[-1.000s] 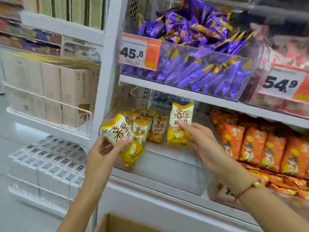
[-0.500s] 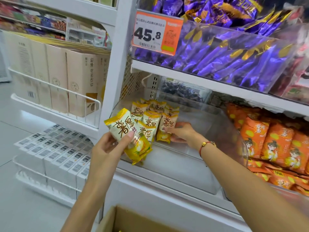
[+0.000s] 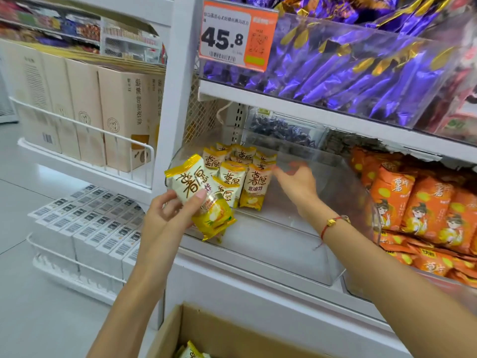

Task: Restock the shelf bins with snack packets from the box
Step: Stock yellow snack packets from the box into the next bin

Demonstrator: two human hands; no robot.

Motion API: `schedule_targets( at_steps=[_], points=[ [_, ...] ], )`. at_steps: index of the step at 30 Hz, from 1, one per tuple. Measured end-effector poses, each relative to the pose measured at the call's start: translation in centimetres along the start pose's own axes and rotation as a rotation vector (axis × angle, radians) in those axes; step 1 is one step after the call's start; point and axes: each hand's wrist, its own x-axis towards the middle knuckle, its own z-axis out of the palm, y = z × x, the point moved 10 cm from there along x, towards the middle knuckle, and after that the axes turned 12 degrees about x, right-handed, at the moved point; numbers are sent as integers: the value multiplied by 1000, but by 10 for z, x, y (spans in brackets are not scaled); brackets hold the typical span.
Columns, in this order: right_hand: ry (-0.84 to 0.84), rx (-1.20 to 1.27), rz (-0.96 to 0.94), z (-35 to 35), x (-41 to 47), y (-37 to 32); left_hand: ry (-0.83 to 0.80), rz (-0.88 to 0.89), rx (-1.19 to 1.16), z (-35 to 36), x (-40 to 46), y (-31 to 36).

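We see the left hand [image 3: 167, 218] raised before the clear bin [image 3: 333, 270], its thumb and fingers pinching a yellow packet [image 3: 204, 197]. The right hand [image 3: 296, 184] reaches into the bin, fingers loosely spread and holding nothing, beside the standing packets [image 3: 247, 177]. The box [image 3: 232, 337] sits below.

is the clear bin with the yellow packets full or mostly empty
Mostly empty: the yellow packets stand only at the back left of the clear bin; its floor is otherwise bare.
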Motion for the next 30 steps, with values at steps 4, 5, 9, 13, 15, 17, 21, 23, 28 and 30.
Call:
schedule_targets(
  at_steps=[4, 5, 9, 13, 15, 17, 21, 23, 28, 30],
  points=[
    [-383, 227, -193, 12, -70, -72, -58, 109, 155, 23, -5, 14],
    [-516, 206, -198, 19, -91, -82, -90, 151, 207, 31, -8, 18],
    [-702, 190, -256, 23, -128, -94, -212, 310, 386, 58, -17, 31],
    [-390, 233, -271, -15, -91, -85, -126, 518, 666, 55, -19, 39],
    [-209, 227, -245, -36, -67, -71, -76, 609, 880, 48, -18, 28],
    [-160, 141, -190, -40, -48, -52, -76, 675, 1061, 44, -19, 9],
    [-280, -54, -110, -5, -28, -25, -126, 710, 1129, 42, -18, -7],
    [-300, -140, -103, 12, -20, -16, -134, 700, 1121, 42, -17, -6],
    [-382, -178, -64, 44, -13, 4, -141, 688, 1119, 42, -17, -10],
    [-370, -240, -128, 43, -12, 0, -137, 694, 1118, 43, -18, -9]
  ],
)
